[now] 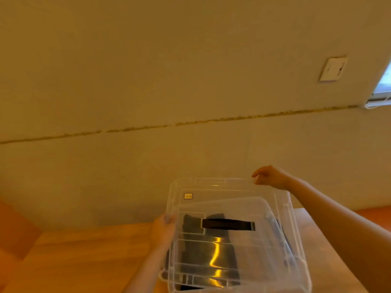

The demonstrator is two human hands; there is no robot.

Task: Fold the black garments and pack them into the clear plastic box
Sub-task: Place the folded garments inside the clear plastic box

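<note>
A clear plastic lid [230, 189] with a black handle strip hangs tilted over the clear plastic box [264, 210] on the wooden table. Black garments [203, 256] lie folded inside the box, seen through the plastic. My left hand [164, 229] grips the lid's left edge. My right hand [268, 177] pinches the lid's far right corner. The box's near part runs out of the frame at the bottom.
The wooden table [88, 254] stretches left of the box and meets a plain wall. A white wall socket [332, 69] sits high on the right, beside a window edge [383, 85]. An orange surface [14, 229] shows at the far left.
</note>
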